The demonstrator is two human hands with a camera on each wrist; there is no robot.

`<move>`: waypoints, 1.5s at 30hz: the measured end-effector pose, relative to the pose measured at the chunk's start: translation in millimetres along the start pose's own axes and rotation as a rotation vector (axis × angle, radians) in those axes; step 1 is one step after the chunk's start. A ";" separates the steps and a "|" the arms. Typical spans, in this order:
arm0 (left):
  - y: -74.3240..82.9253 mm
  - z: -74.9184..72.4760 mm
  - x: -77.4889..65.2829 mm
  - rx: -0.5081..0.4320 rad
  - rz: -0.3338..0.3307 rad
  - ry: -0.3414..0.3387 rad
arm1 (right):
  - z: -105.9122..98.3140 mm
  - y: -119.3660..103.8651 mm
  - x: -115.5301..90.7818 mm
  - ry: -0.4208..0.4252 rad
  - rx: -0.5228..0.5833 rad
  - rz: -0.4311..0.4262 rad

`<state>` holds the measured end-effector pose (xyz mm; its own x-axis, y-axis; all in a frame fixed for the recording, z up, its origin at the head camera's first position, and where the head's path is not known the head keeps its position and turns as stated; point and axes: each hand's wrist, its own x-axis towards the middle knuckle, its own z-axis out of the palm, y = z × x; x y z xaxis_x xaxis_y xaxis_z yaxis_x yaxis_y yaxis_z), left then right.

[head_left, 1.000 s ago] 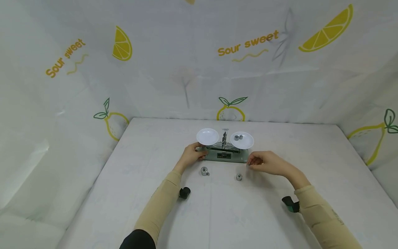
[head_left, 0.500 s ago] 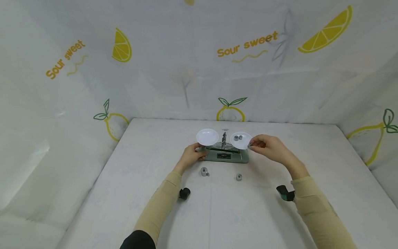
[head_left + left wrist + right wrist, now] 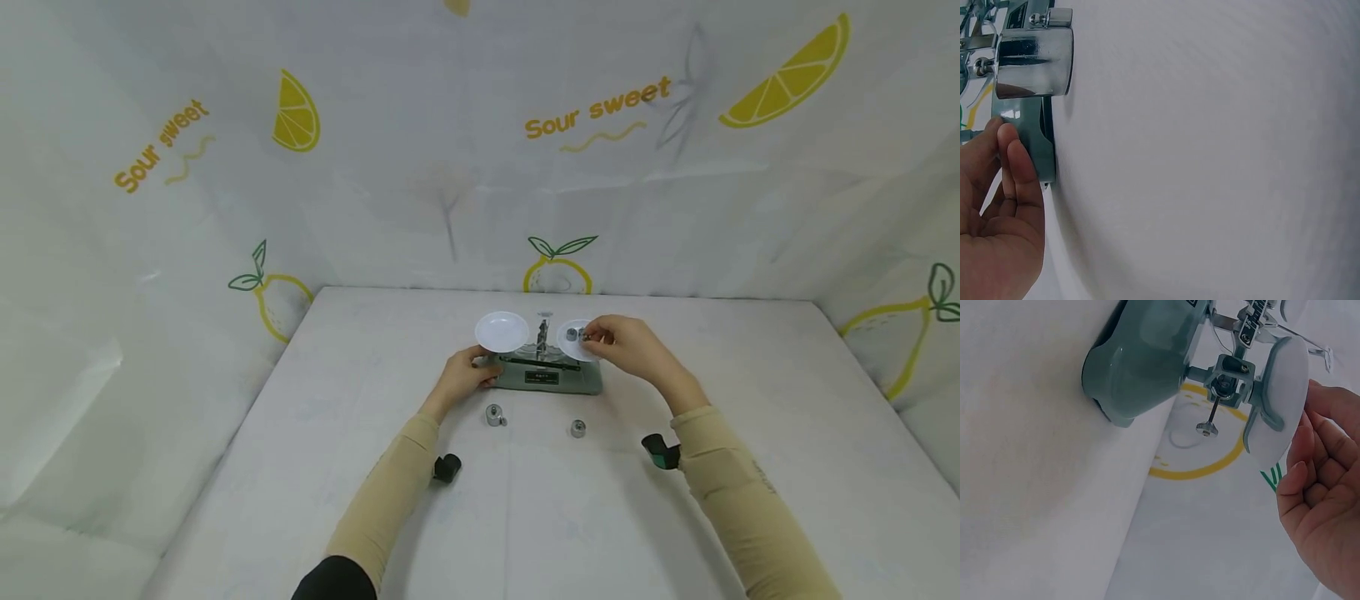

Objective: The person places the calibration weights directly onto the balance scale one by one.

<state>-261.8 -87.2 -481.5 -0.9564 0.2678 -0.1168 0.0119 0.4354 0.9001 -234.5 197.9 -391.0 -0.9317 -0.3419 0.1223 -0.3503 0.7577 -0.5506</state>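
A green balance scale (image 3: 551,382) stands near the table's far side, a white pan at each end. My left hand (image 3: 459,375) grips the left end of its base, thumb in front. My right hand (image 3: 633,348) is at the right pan (image 3: 568,347), its fingertips pinching a small metal weight. Beside those fingertips a metal weight (image 3: 572,334) rests on the pan; the fingers partly cover another. The left pan (image 3: 502,332) holds nothing. In the right wrist view the right hand (image 3: 1329,469) reaches over the pan's rim, which hides the fingertips.
In front of the scale a larger cylindrical weight (image 3: 493,414) stands with a tiny weight (image 3: 504,422) beside it. Further right is another weight (image 3: 577,428). A white sheet printed with lemons (image 3: 558,279) hangs behind the table.
My right hand has risen from the table at the scale's right end and moved left over the right pan, carrying the small weight. The left hand has stayed on the base.
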 end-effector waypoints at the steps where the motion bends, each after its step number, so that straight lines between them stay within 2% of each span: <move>1: -0.1 0.4 0.2 0.002 0.003 0.000 | 1.1 0.4 0.6 -0.005 -0.002 0.003; 8: -1.7 3.1 0.1 -0.006 0.012 0.000 | 6.6 -0.2 1.9 -0.043 0.005 0.039; 26: -0.1 2.7 -1.1 -0.023 0.010 0.008 | 11.7 -3.2 1.7 -0.008 0.000 0.078; 37: -0.3 0.4 -0.9 -0.016 0.016 0.009 | 3.2 -10.4 -8.6 0.065 0.003 0.019; 41: -0.1 0.2 -1.5 -0.019 0.011 0.010 | 4.0 -10.5 -12.2 0.069 0.034 0.018; 45: 0.5 0.0 -1.0 -0.015 0.013 0.004 | 5.1 -10.0 -19.7 0.039 0.104 0.033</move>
<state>-260.8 -87.2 -480.9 -0.9573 0.2697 -0.1039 0.0194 0.4187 0.9079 -212.1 194.2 -392.1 -0.9465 -0.2937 0.1338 -0.3091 0.7060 -0.6372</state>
